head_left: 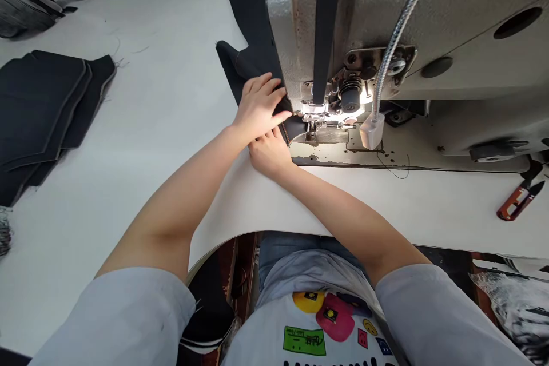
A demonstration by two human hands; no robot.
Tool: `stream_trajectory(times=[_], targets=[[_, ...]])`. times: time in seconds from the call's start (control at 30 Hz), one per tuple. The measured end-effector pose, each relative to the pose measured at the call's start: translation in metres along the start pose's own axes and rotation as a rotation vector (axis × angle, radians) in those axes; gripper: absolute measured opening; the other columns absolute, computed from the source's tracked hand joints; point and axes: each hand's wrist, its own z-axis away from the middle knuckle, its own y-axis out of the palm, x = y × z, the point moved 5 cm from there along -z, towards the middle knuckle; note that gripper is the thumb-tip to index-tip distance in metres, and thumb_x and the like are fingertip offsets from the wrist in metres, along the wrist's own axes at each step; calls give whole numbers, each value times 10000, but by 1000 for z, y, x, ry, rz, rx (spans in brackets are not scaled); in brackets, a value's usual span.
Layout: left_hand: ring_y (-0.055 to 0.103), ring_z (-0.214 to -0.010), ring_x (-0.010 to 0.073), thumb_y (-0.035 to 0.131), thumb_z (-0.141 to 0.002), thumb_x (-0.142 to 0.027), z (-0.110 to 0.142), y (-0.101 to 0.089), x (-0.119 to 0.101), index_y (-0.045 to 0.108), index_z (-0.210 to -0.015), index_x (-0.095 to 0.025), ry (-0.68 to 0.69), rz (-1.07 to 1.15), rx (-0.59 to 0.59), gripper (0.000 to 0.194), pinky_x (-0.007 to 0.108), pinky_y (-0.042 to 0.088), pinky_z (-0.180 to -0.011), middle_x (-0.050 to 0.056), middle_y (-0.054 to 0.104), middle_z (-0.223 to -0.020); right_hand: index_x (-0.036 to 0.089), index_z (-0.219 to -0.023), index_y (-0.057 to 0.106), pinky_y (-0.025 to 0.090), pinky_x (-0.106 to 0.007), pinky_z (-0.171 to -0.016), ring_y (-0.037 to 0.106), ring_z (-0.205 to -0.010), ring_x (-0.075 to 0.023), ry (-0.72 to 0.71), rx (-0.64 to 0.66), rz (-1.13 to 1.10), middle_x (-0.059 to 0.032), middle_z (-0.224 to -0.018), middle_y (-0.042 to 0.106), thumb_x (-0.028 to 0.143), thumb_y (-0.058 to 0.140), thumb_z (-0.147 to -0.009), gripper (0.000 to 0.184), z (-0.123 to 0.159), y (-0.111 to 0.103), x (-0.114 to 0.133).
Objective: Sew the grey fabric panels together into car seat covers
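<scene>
A dark fabric piece [257, 20] lies on the white table, partly folded over, with orange-brown stitching along one edge. Its near end reaches the presser foot [311, 130] of a sewing machine [295, 23]. My left hand [261, 104] rests flat on the cloth with fingers stretched and thumb pointing to the foot. Just below it, my right hand [270, 154] has its fingers bent at the near edge of the same cloth. Its fingertips are partly covered by my left hand. Both hands are left of the lit needle area.
Stacked dark fabric pieces [38, 108] lie at the left. Red-handled thread snips [517, 200] rest at the right. A lamp on a flexible metal neck [398, 23] hangs before the machine head. Loose thread [394, 172] crosses the bed edge. More garments [30, 0] are heaped at the upper left.
</scene>
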Motion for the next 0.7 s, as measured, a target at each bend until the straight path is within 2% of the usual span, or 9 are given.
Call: stream_trajectory(times=[0.07, 0.13, 0.3, 0.37, 0.43, 0.5, 0.57, 0.63, 0.7], targets=[[417, -1356, 342, 631, -868, -370, -7, 2, 15, 599, -1275, -162, -18, -79, 44, 458, 535, 160, -1204, 140, 598, -1290, 85, -1496, 403, 146, -603, -1209, 285, -1462, -364, 65, -42, 33, -211, -1530, 407, 132, 373, -956, 543, 4, -4, -1], [423, -1346, 348, 603, -885, -410, -16, 7, 24, 592, -1288, -132, -20, -149, 82, 490, 531, 123, -1208, 159, 595, -1295, 77, -1488, 408, 181, -583, -1207, 305, -1456, -350, 89, -67, 36, -203, -1520, 426, 114, 367, -948, 543, 5, -5, -1], [482, -1279, 350, 554, -929, -451, -23, 10, 18, 609, -1244, -95, -39, -249, 127, 478, 490, 185, -1180, 173, 627, -1210, 44, -1406, 494, 274, -485, -1193, 390, -1415, -292, 65, -39, -1, -201, -1432, 527, 32, 374, -911, 509, 1, -7, -1], [516, -1227, 359, 559, -937, -423, -7, 1, 4, 608, -1219, -83, -69, -269, 130, 445, 485, 247, -1138, 191, 635, -1169, 31, -1304, 585, 315, -444, -1172, 451, -1366, -283, -9, 0, -9, -205, -1334, 601, 15, 383, -901, 452, 9, -12, -2], [555, -1145, 372, 563, -939, -381, 22, -9, -13, 619, -1156, -65, -127, -317, 147, 387, 485, 327, -1065, 215, 646, -1103, 54, -1220, 649, 362, -410, -1141, 524, -1296, -260, -145, 60, -49, -177, -1266, 650, 4, 388, -897, 418, 30, -19, -4], [588, -1053, 377, 544, -947, -360, 58, -17, -27, 623, -1121, -51, -208, -373, 176, 363, 486, 391, -981, 227, 656, -1027, 110, -1230, 656, 381, -391, -1134, 563, -1263, -216, -331, 130, -134, -125, -1293, 657, -3, 401, -891, 439, 60, -25, -6], [605, -1024, 371, 508, -961, -400, 89, -20, -34, 589, -1223, -50, -264, -393, 187, 444, 491, 407, -962, 224, 657, -1018, 155, -1300, 618, 358, -386, -1162, 539, -1307, -177, -501, 189, -210, -87, -1358, 629, -10, 418, -876, 497, 92, -28, -10], [578, -1136, 373, 474, -966, -468, 106, -20, -32, 486, -1393, -82, -275, -381, 158, 576, 507, 378, -1027, 235, 626, -1180, 142, -1358, 573, 323, -405, -1190, 488, -1362, -175, -552, 211, -212, -98, -1396, 598, -22, 409, -865, 546, 115, -28, -14], [485, -1301, 368, 445, -964, -508, 107, -16, -22, 387, -1489, -120, -245, -346, 145, 656, 502, 341, -1093, 227, 520, -1397, 112, -1396, 534, 308, -440, -1200, 449, -1395, -194, -498, 193, -161, -128, -1416, 574, -29, 376, -873, 564, 127, -26, -14]])
